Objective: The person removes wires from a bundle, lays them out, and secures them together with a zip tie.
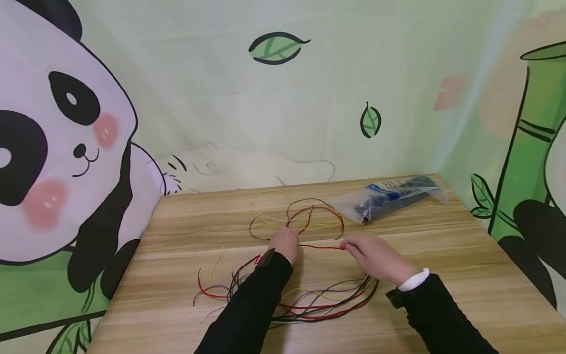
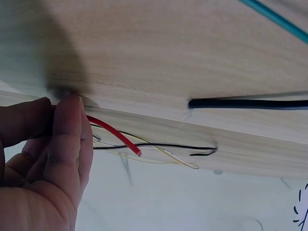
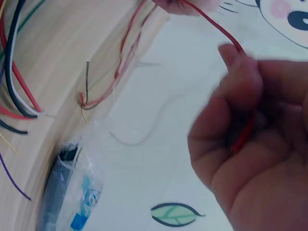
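Observation:
A red wire point(image 1: 320, 247) runs nearly straight between the two hands, a little above the wooden table. My left hand point(image 1: 285, 242) pinches it near one end; in the left wrist view the cut tip of the red wire point(image 2: 126, 140) sticks out past the fingers. My right hand point(image 1: 376, 258) grips the other part between thumb and curled fingers, and a short red piece shows inside the palm in the right wrist view. Close in front of the hands lies a bundle of red, black, white, yellow and green wires point(image 1: 327, 317), partly covered by the left sleeve.
Behind the hands lies a loose coil of red, yellow, white and dark wires point(image 1: 340, 219). A clear plastic bag point(image 1: 398, 194) with dark contents and blue print rests at the table's back right. A printed cloth point(image 1: 199, 98) hangs behind the wooden table point(image 1: 464, 295).

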`<move>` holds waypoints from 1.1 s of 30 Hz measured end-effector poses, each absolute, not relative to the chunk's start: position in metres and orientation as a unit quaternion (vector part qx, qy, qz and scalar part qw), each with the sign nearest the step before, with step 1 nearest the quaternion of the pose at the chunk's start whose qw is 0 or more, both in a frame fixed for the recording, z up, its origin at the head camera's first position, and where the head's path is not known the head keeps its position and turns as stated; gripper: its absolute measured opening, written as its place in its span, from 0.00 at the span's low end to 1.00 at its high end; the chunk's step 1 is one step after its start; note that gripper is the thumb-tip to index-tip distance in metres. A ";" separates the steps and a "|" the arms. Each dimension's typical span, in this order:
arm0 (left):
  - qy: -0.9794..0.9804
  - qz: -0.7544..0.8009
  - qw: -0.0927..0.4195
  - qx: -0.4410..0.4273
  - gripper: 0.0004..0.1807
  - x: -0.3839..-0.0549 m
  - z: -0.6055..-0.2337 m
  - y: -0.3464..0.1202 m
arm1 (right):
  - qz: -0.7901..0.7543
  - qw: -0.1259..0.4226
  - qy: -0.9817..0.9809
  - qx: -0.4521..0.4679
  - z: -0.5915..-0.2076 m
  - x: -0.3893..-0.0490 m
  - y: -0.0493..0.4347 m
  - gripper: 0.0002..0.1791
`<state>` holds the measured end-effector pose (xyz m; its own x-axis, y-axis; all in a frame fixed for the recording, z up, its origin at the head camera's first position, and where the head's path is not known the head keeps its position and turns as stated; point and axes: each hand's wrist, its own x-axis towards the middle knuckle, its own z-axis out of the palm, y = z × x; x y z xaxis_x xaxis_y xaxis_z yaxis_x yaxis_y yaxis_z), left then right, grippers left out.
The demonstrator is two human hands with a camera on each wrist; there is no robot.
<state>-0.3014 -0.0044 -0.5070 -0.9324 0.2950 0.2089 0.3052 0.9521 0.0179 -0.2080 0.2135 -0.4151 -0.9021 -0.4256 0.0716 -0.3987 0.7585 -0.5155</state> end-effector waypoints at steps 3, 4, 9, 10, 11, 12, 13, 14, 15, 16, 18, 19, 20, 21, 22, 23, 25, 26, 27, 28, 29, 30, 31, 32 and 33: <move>-0.983 -0.025 0.098 -0.154 0.09 -0.301 -0.507 -0.006 | -0.278 -0.015 0.940 -0.197 -0.410 -0.206 0.219 0.08; -0.983 -0.021 0.094 -0.154 0.08 -0.301 -0.507 -0.007 | -0.283 -0.029 0.940 -0.189 -0.409 -0.206 0.220 0.08; -0.988 -0.026 0.071 -0.137 0.08 -0.300 -0.500 -0.011 | -0.292 -0.090 0.936 -0.173 -0.403 -0.204 0.227 0.07; -0.988 -0.028 0.068 -0.135 0.08 -0.300 -0.498 -0.011 | -0.294 -0.098 0.935 -0.173 -0.401 -0.203 0.228 0.08; -0.988 -0.034 0.067 -0.132 0.08 -0.300 -0.497 -0.011 | -0.299 -0.102 0.933 -0.173 -0.399 -0.202 0.230 0.08; -0.988 -0.033 0.066 -0.132 0.08 -0.300 -0.496 -0.012 | -0.301 -0.105 0.932 -0.174 -0.398 -0.200 0.232 0.08; -0.988 -0.036 0.068 -0.131 0.08 -0.300 -0.496 -0.012 | -0.304 -0.107 0.930 -0.175 -0.396 -0.199 0.234 0.08; -0.988 -0.037 0.070 -0.132 0.08 -0.300 -0.495 -0.012 | -0.306 -0.111 0.929 -0.177 -0.395 -0.197 0.236 0.09; -0.988 -0.037 0.074 -0.132 0.08 -0.300 -0.495 -0.013 | -0.306 -0.115 0.928 -0.178 -0.393 -0.195 0.239 0.09; -0.987 -0.042 0.080 -0.132 0.08 -0.300 -0.496 -0.013 | -0.308 -0.120 0.927 -0.177 -0.392 -0.194 0.242 0.10; -0.986 -0.048 0.089 -0.133 0.08 -0.300 -0.496 -0.014 | -0.309 -0.135 0.925 -0.176 -0.388 -0.190 0.250 0.11; -0.985 -0.051 0.093 -0.134 0.08 -0.301 -0.497 -0.014 | -0.313 -0.145 0.923 -0.174 -0.385 -0.188 0.255 0.11; -0.985 -0.052 0.094 -0.136 0.08 -0.301 -0.497 -0.014 | -0.317 -0.155 0.920 -0.170 -0.382 -0.186 0.260 0.12; -0.984 -0.054 0.097 -0.138 0.08 -0.301 -0.497 -0.014 | -0.324 -0.166 0.916 -0.167 -0.379 -0.184 0.266 0.13; -0.984 -0.053 0.098 -0.141 0.07 -0.301 -0.497 -0.014 | -0.333 -0.177 0.912 -0.163 -0.376 -0.182 0.272 0.13; -0.983 -0.052 0.098 -0.144 0.07 -0.301 -0.497 -0.015 | -0.343 -0.189 0.906 -0.160 -0.373 -0.179 0.277 0.13; -0.982 -0.053 0.096 -0.151 0.06 -0.302 -0.497 -0.017 | -0.368 -0.215 0.892 -0.149 -0.367 -0.174 0.288 0.12; -0.982 -0.055 0.094 -0.153 0.06 -0.302 -0.498 -0.018 | -0.378 -0.228 0.886 -0.140 -0.364 -0.172 0.292 0.12; -0.982 -0.057 0.092 -0.155 0.06 -0.303 -0.498 -0.019 | -0.387 -0.242 0.881 -0.127 -0.362 -0.169 0.297 0.12; -0.982 -0.058 0.088 -0.157 0.05 -0.304 -0.498 -0.021 | -0.392 -0.258 0.876 -0.112 -0.360 -0.167 0.301 0.12; -0.982 -0.067 0.083 -0.155 0.05 -0.305 -0.498 -0.022 | -0.398 -0.272 0.871 -0.097 -0.358 -0.165 0.304 0.12; -0.982 -0.074 0.080 -0.153 0.04 -0.306 -0.497 -0.024 | -0.401 -0.287 0.866 -0.080 -0.357 -0.164 0.308 0.12; -0.982 -0.082 0.076 -0.151 0.03 -0.306 -0.497 -0.025 | -0.400 -0.302 0.863 -0.061 -0.356 -0.162 0.310 0.13; -0.982 -0.092 0.074 -0.148 0.02 -0.307 -0.496 -0.027 | -0.397 -0.316 0.860 -0.043 -0.355 -0.161 0.313 0.13; -0.981 -0.101 0.072 -0.147 0.02 -0.307 -0.495 -0.028 | -0.396 -0.331 0.856 -0.029 -0.354 -0.160 0.316 0.13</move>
